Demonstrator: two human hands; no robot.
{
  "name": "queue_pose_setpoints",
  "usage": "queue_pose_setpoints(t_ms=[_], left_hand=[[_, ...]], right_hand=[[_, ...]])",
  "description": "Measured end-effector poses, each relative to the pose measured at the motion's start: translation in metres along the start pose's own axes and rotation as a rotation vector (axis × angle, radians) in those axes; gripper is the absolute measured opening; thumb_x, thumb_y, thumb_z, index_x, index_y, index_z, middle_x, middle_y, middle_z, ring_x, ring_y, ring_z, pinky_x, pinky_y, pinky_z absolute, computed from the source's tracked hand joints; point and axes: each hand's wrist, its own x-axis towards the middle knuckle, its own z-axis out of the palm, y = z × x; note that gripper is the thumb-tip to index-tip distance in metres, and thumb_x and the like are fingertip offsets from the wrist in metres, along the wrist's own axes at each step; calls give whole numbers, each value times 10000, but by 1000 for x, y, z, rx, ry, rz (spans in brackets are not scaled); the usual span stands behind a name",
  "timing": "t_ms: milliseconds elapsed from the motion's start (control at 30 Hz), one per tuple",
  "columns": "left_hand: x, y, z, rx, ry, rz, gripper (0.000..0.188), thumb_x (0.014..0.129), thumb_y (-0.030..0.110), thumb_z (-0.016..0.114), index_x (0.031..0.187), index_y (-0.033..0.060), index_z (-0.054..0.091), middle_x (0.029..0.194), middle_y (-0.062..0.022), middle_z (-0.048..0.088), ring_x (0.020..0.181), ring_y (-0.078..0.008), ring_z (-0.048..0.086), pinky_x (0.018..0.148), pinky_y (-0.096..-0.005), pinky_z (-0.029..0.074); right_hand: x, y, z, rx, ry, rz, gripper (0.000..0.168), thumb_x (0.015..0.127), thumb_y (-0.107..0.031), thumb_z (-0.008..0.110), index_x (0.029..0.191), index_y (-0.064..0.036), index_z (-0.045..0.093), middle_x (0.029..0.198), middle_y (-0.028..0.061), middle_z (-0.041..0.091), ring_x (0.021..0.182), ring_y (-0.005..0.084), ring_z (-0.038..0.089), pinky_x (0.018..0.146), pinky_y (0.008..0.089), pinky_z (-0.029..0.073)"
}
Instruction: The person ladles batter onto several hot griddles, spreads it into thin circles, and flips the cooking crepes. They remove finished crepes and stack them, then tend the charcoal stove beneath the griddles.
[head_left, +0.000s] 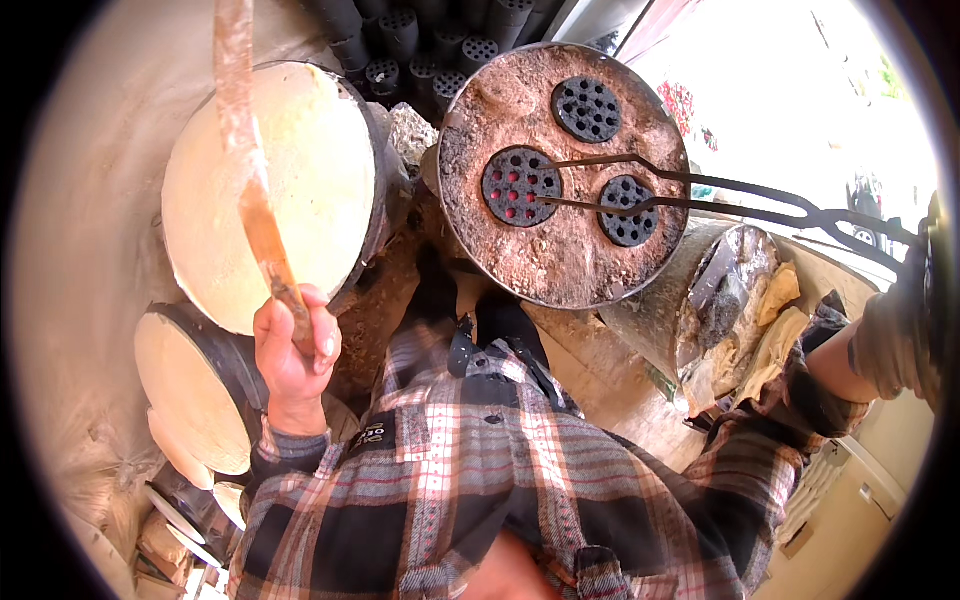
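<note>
My left hand (296, 349) grips the lower end of a long flat wooden stick (262, 217), which is crusted pale at its upper part. The stick rises across a large round cream-coloured surface (307, 172) with a dark rim. At the right edge of the picture, my right hand (904, 326) is in a dark glove and partly in shadow, closed around the handles of long metal fire tongs (750, 199). The tongs' tips rest at a honeycomb coal briquette (517, 199) that glows red in several holes. It sits in the ash-covered round stove top (540, 259).
Two more honeycomb briquettes (586, 109) show in the stove top. Stacked dark briquettes (450, 56) stand behind. Smaller pale round surfaces (195, 394) lie at left. A tipped metal drum (652, 307) with debris stands at right, beside a bright opening.
</note>
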Motion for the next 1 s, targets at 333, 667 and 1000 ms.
queue_pose_setpoints(t_ms=[333, 667, 1000], left_hand=[[11, -16, 17, 66, -9, 28, 401, 925, 353, 448, 979, -38, 519, 491, -73, 440, 318, -94, 306, 305, -205, 266], [35, -24, 9, 70, -42, 23, 421, 928, 377, 430, 1000, -27, 524, 480, -67, 441, 323, -95, 319, 306, -203, 270], [56, -23, 15, 83, -93, -63, 423, 933, 394, 412, 993, -10, 522, 476, -51, 424, 329, -92, 310, 320, -204, 270]], right_hand=[[-4, 10, 15, -26, 34, 13, 354, 750, -83, 540, 1064, 77, 505, 961, 188, 565, 759, 235, 546, 673, 310, 472], [-48, -20, 20, -75, 95, 41, 355, 751, -79, 544, 1070, 71, 503, 962, 187, 567, 763, 233, 550, 673, 308, 476], [-60, -27, 27, -90, 121, 50, 356, 753, -74, 548, 1077, 66, 501, 964, 186, 569, 767, 232, 553, 673, 307, 481]])
